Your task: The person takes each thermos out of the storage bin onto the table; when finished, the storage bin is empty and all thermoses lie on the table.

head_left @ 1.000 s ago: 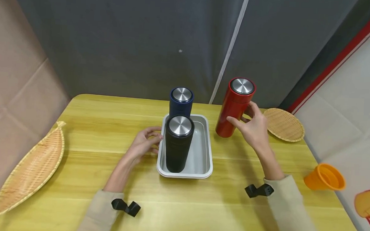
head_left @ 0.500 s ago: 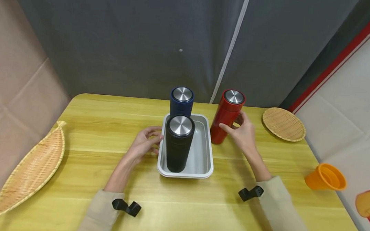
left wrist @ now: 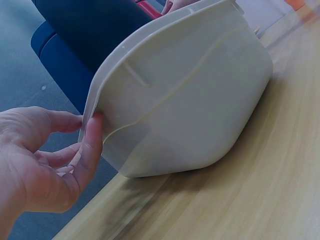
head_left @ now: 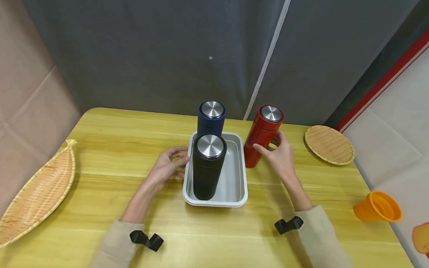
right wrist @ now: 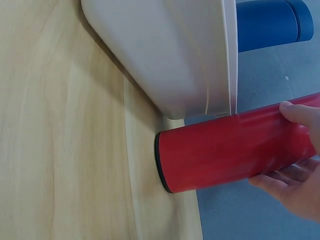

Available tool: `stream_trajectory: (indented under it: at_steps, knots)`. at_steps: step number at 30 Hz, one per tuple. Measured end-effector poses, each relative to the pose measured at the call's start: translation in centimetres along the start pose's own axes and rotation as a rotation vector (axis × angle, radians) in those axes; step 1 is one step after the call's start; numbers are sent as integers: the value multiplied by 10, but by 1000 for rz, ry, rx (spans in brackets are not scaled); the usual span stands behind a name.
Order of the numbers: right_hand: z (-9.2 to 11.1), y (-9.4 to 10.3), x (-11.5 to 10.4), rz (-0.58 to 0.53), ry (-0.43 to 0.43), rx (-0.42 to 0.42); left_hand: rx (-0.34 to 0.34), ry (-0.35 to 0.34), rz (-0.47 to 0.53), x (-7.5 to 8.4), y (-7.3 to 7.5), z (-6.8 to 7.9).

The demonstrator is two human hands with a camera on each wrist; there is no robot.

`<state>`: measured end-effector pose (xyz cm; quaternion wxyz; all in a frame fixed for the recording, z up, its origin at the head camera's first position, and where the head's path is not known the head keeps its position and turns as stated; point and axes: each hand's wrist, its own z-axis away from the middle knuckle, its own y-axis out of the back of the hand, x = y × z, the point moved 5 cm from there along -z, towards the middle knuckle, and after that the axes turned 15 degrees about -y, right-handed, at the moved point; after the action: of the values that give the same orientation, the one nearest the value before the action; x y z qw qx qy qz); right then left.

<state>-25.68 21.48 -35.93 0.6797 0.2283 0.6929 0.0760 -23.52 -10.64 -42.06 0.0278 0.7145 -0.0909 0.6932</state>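
Since a second ago, the red bottle (head_left: 260, 138) had come leftward and nearer, carried by the right hand (head_left: 280, 155), and it was now just beside the tray's right edge, toward the far end. Whether its base touched the surface (head_left: 195, 237) could not be told. The right hand gripped the bottle's body from the right, thumb on one side and fingers curled round the other, a hold that probably kept it steady and roughly upright.

The left hand (head_left: 167, 164) pinched the left edge of the tray (head_left: 231, 186), presumably so that it would not slide. The black bottle (head_left: 206, 175) stood upright by the tray's near left corner; the blue bottle (head_left: 210, 126) rose behind it toward the far left corner, its base hidden. Both kept to the left edge, perhaps to take up only one side.

A round woven mat (head_left: 329, 145) by the surface's far right corner, an orange cup (head_left: 367, 206) near its right edge and a leaf-shaped basket (head_left: 42, 198) along its left edge seemed set aside from the handling.
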Motion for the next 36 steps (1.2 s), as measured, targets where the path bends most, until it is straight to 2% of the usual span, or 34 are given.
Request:
stream_trajectory:
  at_steps: [12, 19, 30, 36]
  knots:
    - [2, -2, 3, -42, 38, -9, 4, 4, 2, -1, 1, 0]
    - [22, 1, -26, -88, 3, -33, 9, -2, 14, -3, 0, -1]
    - [26, 4, -20, -173, 4, -24, 12, 9, 16, -2, -1, 0]
    - [21, 6, -1, -160, 18, -7, 17, 14, 7, -3, -1, -1]
